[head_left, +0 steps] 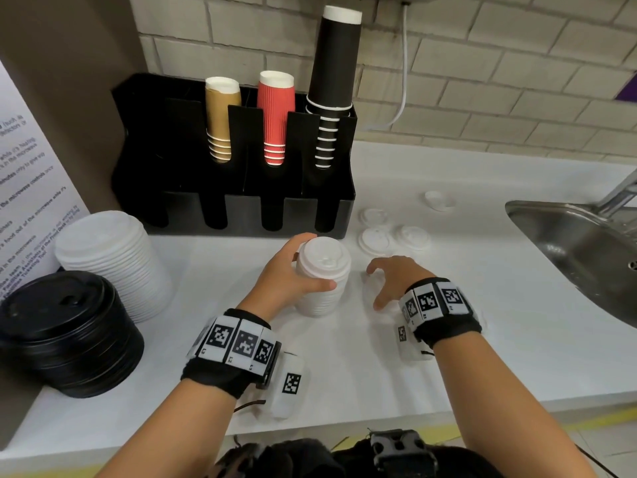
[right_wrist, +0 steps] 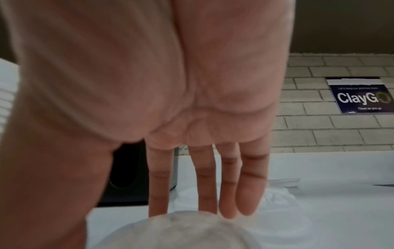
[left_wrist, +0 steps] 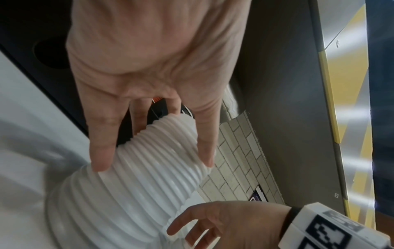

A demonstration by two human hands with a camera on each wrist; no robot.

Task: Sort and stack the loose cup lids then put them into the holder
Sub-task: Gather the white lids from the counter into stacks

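Observation:
My left hand (head_left: 319, 262) grips a tall stack of small white lids (head_left: 322, 301) standing on the white counter (head_left: 431, 357). Thumb and fingers curl round its ribbed side (left_wrist: 127, 193). My right hand (head_left: 374, 288) is spread just right of the stack with straight fingers (right_wrist: 206, 185) over a single white lid (right_wrist: 187, 232); I cannot tell if they touch it. Several loose white lids (head_left: 375, 240) lie farther back. The black holder (head_left: 234, 208) stands behind, with brown (head_left: 220, 119), red (head_left: 275, 115) and black cups (head_left: 332, 84) in its slots.
A wide stack of large white lids (head_left: 113, 260) and a stack of black lids (head_left: 65, 332) sit at the left. A steel sink (head_left: 579, 250) cuts into the counter at the right. A brick wall closes the back.

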